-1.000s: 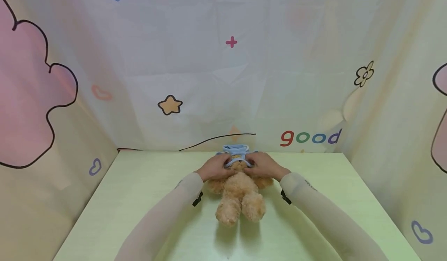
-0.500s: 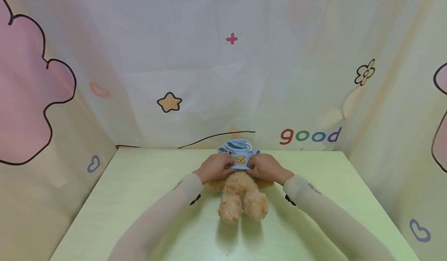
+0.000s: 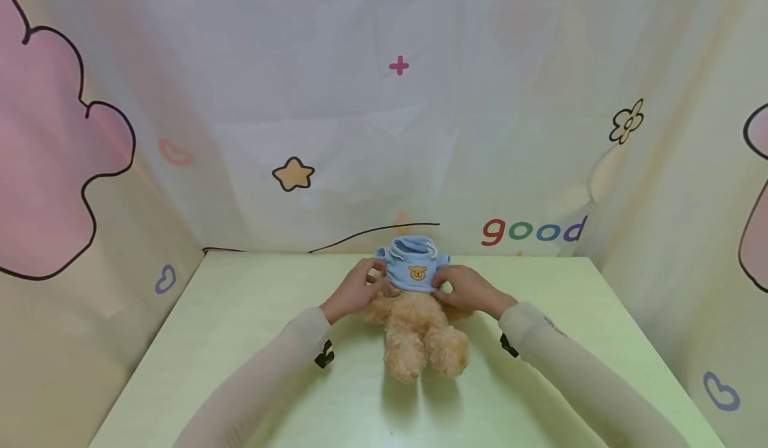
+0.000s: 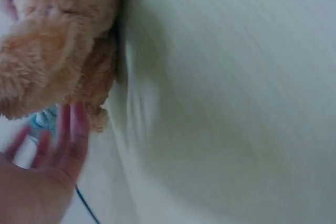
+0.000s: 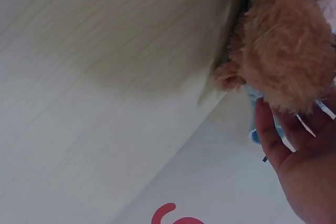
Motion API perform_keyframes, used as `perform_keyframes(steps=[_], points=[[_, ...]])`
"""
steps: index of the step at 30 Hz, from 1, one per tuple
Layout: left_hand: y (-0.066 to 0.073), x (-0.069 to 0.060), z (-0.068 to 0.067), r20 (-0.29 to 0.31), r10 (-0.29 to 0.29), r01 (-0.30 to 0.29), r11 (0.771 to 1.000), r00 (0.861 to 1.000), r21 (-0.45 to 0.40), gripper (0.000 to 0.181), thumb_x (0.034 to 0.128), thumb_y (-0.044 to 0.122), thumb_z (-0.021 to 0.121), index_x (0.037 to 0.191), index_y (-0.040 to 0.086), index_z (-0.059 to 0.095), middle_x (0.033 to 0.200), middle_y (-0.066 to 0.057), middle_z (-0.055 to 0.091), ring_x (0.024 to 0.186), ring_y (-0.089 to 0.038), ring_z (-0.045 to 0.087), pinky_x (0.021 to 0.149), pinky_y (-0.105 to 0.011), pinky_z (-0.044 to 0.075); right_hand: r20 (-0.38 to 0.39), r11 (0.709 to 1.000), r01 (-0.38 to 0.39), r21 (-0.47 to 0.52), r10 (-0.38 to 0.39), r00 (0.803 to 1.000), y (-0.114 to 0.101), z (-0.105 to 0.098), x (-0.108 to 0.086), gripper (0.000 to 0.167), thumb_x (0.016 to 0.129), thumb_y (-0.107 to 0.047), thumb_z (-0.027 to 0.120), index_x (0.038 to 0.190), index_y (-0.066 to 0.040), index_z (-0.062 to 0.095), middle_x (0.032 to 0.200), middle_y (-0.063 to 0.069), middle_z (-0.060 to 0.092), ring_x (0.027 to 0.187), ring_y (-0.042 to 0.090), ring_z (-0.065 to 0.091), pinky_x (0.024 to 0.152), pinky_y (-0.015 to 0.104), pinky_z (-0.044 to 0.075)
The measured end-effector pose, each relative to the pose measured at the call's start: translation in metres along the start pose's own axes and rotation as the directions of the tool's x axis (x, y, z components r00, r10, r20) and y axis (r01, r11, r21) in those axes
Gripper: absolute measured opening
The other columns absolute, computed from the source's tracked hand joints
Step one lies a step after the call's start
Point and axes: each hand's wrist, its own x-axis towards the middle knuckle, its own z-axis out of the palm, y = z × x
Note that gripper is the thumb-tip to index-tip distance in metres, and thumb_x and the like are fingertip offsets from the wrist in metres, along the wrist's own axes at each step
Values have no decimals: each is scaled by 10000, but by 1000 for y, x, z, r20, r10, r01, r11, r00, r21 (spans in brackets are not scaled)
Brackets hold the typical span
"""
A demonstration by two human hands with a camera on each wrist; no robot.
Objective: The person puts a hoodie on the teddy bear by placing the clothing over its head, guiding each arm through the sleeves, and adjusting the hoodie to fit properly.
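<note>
A tan plush teddy bear [image 3: 414, 315] lies on its back, legs toward the person. A small light-blue toy shirt [image 3: 414, 265] with a bear-face patch is pulled over its head, which is hidden; the neck opening gapes at the far end. In the head view my left hand [image 3: 360, 289] is at the shirt's left edge and the bear's arm, thumb and fingers apart. The left wrist view shows those fingers fairly straight beside the fur [image 4: 47, 66]. My right hand [image 3: 471, 289] pinches the shirt's lower right edge; its fingers partly pass behind the bear's arm [image 5: 289, 51] in the right wrist view.
The pale green table [image 3: 252, 328] has its far edge just behind the shirt. A white curtain [image 3: 336, 115] with printed shapes and the word "good" [image 3: 534, 231] hangs behind and on both sides.
The shirt has come down over the bear's face, and its patch now shows fully. My left hand has loosened from the shirt and moved left; the right hand and the bear have shifted slightly right.
</note>
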Motion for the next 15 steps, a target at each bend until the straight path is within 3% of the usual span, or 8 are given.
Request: perform_keyframes(steps=[1,3,5,7,10,12,15], points=[[-1,-1,0,-27,-76,74,994,997,-76,386,1016,287,528,1349,95,492,1302,-114,516,1072,-275,655,758,-310,524,-14,1000,-6,-10,6,1000,-1,0,0,97,871,-205,714,932,-136,684,932,7,699,871,226,649,798,378,524],[-3,-2,1,-41,-215,203,957,976,-209,431,1029,320,489,1374,64,448,1301,-154,543,1091,-296,646,726,-302,510,-42,1000,-22,-16,22,999,-5,-2,-2,128,855,-178,718,962,-127,671,955,30,686,879,230,637,794,381,526],[-7,-5,1,11,-326,314,899,945,-306,487,1040,344,442,1403,20,420,1333,-188,560,1122,-276,642,751,-295,513,-58,999,-44,-5,44,997,-10,-5,-4,146,856,-163,710,991,-127,668,966,28,679,868,210,628,780,358,524],[-12,-7,3,102,-389,396,829,916,-394,510,1045,353,406,1387,-23,447,1311,-200,585,1072,-231,651,776,-287,526,-57,998,-43,35,45,997,-18,-10,-7,151,874,-155,691,1022,-126,680,977,15,695,847,173,634,764,331,530],[-18,-10,6,237,-400,465,736,885,-492,512,1051,359,368,1334,-46,504,1225,-148,624,1010,-160,638,834,-289,533,15,991,-36,128,34,999,-30,-15,-10,196,918,-179,659,1103,-118,677,1001,19,717,839,153,674,761,311,544],[-19,-10,10,308,-369,481,671,877,-565,494,1054,359,360,1318,-28,517,1183,-112,608,998,-156,620,875,-339,542,76,979,-61,193,47,996,-38,-18,-12,257,940,-208,641,1181,-119,654,1043,45,721,868,166,700,782,329,556],[-16,-9,16,350,-327,479,611,878,-631,487,1048,365,375,1352,-3,473,1209,-106,572,1054,-185,602,919,-398,538,131,962,-130,242,100,986,-44,-18,-12,333,950,-242,636,1264,-134,610,1077,76,712,894,183,709,801,356,559]])
